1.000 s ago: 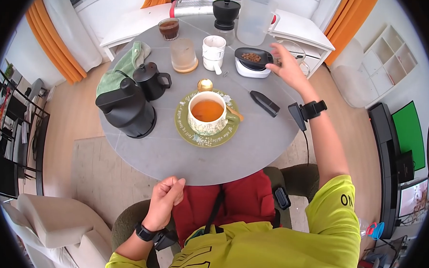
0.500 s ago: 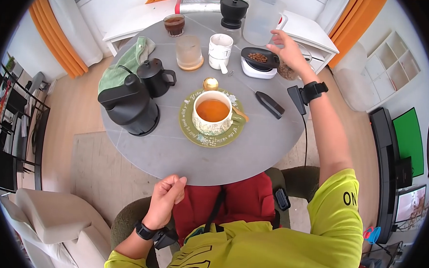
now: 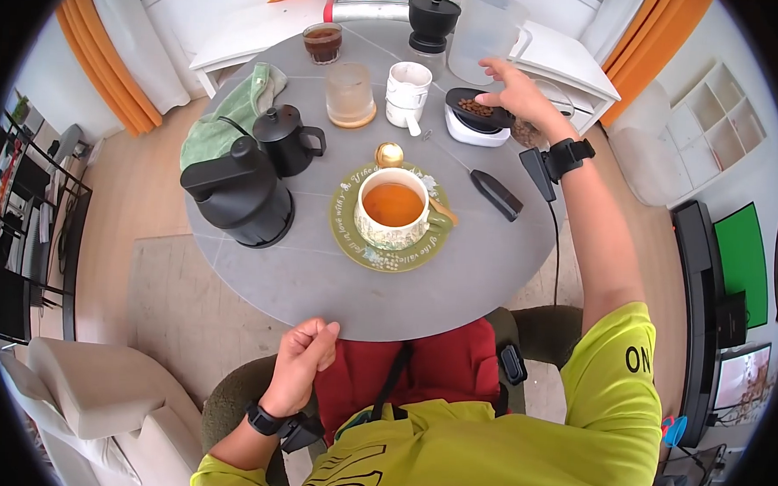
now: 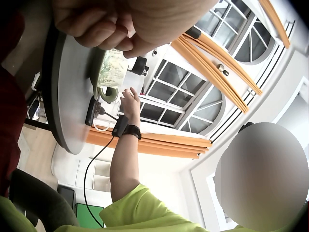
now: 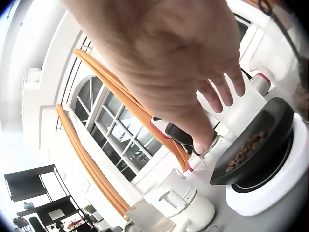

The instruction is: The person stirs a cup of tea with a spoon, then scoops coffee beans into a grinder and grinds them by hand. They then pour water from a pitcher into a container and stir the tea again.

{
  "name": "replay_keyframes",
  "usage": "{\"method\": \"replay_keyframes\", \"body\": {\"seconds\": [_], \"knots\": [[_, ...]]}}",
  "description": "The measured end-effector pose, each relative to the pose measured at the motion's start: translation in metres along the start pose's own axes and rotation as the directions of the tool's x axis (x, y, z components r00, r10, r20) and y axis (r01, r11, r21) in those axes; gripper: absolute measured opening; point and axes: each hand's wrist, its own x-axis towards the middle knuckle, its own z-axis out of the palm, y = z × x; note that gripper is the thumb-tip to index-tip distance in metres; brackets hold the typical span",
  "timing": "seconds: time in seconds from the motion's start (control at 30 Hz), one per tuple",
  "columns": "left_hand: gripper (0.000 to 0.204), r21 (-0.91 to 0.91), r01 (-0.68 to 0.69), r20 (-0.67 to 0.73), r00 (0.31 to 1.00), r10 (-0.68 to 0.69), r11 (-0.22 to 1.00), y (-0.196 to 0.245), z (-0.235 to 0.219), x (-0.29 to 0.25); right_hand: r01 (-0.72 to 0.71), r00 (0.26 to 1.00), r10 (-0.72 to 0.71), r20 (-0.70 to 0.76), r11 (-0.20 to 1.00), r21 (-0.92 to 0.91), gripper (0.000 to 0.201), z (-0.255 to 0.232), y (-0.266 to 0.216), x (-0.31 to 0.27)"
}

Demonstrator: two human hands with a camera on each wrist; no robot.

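My right hand (image 3: 524,94) reaches over the far right of the table, fingers stretched out and nothing gripped. Its thumb overlaps a black scoop-shaped tray (image 3: 501,118) in the head view. Brown coffee beans (image 5: 247,151) lie in that tray, which sits on a white scale (image 5: 256,203). In the right wrist view the thumb appears above and beside the tray's far rim. At the near table edge my left hand (image 3: 301,357) is held as a fist, fingers folded in and thumb on top, with nothing visible in it.
Mid-table, a cup of amber drink (image 3: 392,205) stands on a green saucer (image 3: 344,232). Left are a black kettle (image 3: 243,202), black pot (image 3: 285,143) and green cloth (image 3: 230,114). Farther back: a white cup (image 3: 405,100), glass tumbler (image 3: 349,94), hand grinder (image 3: 433,21) and clear pitcher (image 3: 481,34).
My right hand has gone from the tray's right end to behind it, then its thumb came over the tray. Tabletop things sit farther right in the view. My left hand stays put.
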Motion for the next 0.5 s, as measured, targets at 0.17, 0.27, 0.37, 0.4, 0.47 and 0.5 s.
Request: {"method": "replay_keyframes", "body": {"seconds": [0.17,0.27,0.37,0.4,0.47,0.5], "knots": [[0.034,-0.001,0.004,-0.011,1.000,-0.004,1.000,0.001,-0.001,0.001,-0.078,0.996,0.075,0.056,0.995,0.062,0.060,0.003,-0.010,0.026],[0.032,0.021,0.002,-0.003,1.000,-0.002,1.000,0.001,-0.004,0.001,-0.217,0.975,0.191,0.113,0.926,0.309,0.064,0.006,-0.019,0.047],[0.033,-0.007,-0.003,-0.022,1.000,0.003,1.000,0.002,-0.004,0.002,-0.359,0.930,0.278,0.242,0.832,0.422,0.070,0.019,-0.017,0.079],[0.033,-0.017,0.009,-0.018,1.000,-0.009,1.000,0.003,-0.005,0.002,-0.400,0.912,0.304,0.275,0.804,0.441,0.073,0.023,-0.017,0.088],[0.033,-0.034,0.032,-0.010,0.999,-0.032,0.999,0.005,-0.007,0.002,-0.451,0.888,0.322,0.328,0.747,0.488,0.092,0.026,-0.020,0.099],[0.033,-0.039,0.028,-0.015,0.999,-0.028,0.999,0.007,-0.008,0.002,-0.447,0.889,0.316,0.331,0.751,0.486,0.092,0.028,-0.022,0.104]]}}
